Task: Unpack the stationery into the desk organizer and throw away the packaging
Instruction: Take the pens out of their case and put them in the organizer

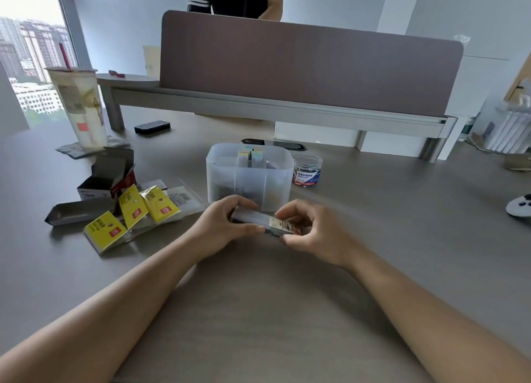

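Note:
I hold a small flat clear plastic box [263, 221] with a printed label just above the desk, in front of the translucent desk organizer [277, 178]. My left hand [221, 226] grips its left end with curled fingers. My right hand [309, 231] pinches its right, labelled end. The organizer has several compartments; coloured sticky notes [250, 156] stand in a rear one. Left of my hands lie yellow-labelled packets [133, 208] on clear wrappers, beside opened grey cardboard boxes [107, 172].
A round clear tub of binder clips [307, 170] stands right of the organizer. A tall drink cup [79, 106] is at far left, a black eraser [152, 126] behind. A brown desk divider [310, 63] has a person behind it. A white-and-black object [520, 207] lies at right.

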Motion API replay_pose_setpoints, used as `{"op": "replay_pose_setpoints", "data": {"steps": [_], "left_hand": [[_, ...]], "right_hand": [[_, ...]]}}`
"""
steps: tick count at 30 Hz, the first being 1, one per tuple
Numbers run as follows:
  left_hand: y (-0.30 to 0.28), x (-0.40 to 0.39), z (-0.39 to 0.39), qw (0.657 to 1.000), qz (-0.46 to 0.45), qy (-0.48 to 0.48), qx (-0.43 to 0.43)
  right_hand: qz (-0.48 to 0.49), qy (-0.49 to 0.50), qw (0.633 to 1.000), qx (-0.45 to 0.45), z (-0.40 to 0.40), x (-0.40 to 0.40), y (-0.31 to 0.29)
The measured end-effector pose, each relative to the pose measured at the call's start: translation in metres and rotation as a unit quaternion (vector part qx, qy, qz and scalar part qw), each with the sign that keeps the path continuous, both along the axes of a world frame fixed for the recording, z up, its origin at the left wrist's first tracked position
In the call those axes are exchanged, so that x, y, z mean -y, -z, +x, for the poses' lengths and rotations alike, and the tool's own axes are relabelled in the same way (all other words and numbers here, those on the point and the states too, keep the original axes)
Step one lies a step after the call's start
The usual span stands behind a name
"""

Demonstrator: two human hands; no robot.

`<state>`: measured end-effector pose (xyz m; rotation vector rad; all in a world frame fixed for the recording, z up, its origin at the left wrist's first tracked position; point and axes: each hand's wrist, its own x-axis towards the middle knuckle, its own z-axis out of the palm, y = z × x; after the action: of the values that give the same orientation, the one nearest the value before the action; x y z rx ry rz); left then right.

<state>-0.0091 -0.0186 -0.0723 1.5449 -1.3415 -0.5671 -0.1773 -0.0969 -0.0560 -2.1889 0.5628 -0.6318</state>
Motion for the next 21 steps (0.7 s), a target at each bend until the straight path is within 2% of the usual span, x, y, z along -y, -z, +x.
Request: {"op": "replay_pose_setpoints", "data": {"steps": [3,5,9,14,21], "left_hand": [[-0.003,-0.001,0.004,0.993,-0.033,-0.021,-0.111],[-0.005,0.000,0.006,0.981,-0.048,-0.031,-0.188],[-0.007,0.000,0.009,0.953,-0.034,-0.009,-0.301],[-0.007,-0.001,0.010,0.934,-0.026,0.021,-0.354],[-0.007,-0.001,0.009,0.932,-0.024,0.019,-0.361]], "right_hand": [[-0.020,0.007,1.000,0.001,0.008,0.001,-0.001],[-0.070,0.027,0.997,0.003,0.013,0.002,0.000],[-0.124,0.038,0.991,0.014,0.021,0.002,0.008],[-0.074,0.054,0.994,0.060,0.023,0.004,0.015],[-0.104,0.053,0.992,0.042,0.021,0.003,0.015]]}}
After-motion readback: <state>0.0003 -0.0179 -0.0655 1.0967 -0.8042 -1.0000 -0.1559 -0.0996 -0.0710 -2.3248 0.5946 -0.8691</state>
